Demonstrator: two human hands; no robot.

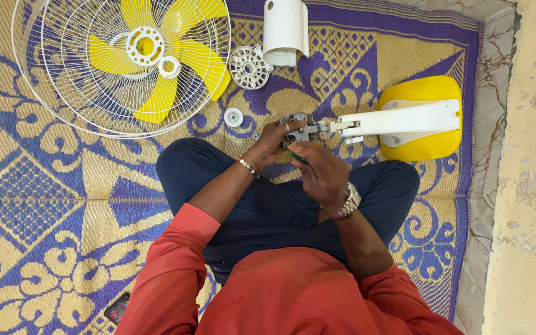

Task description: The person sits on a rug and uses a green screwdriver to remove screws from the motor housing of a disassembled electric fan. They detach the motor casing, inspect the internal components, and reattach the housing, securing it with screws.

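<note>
- Seated cross-legged on a purple and yellow woven mat; dark blue trousers, red-orange top.
- Left hand on the grey fan motor, fingers curled over its near-left rim; ring on one finger, beaded bracelet at the wrist.
- Right hand just below the motor at about 5 o'clock from it, fingers closed round a small green-handled tool; tool tip hidden, so contact with the motor not determinable. Metal wristwatch on this wrist.
- Motor positioned above the knees, near frame centre, joined at 3 o'clock to the white neck of the fan stand.
- Long axis of neck and motor together runs roughly 9 to 3 o'clock; motor end toward 9, yellow base at the 3 o'clock end, lying on the mat.
- Wire fan guard at 10 o'clock from the motor, lying flat, acting as the only container: yellow blade set inside it, with a white hub ring over the blade centre.
- White motor cover at 12 o'clock, lying on the mat.
- White slotted round plate just left of that cover.
- Small white round cap at 9 o'clock from the motor, apart from it.
- Dark phone on the mat at 7 o'clock, beside the left elbow.
</note>
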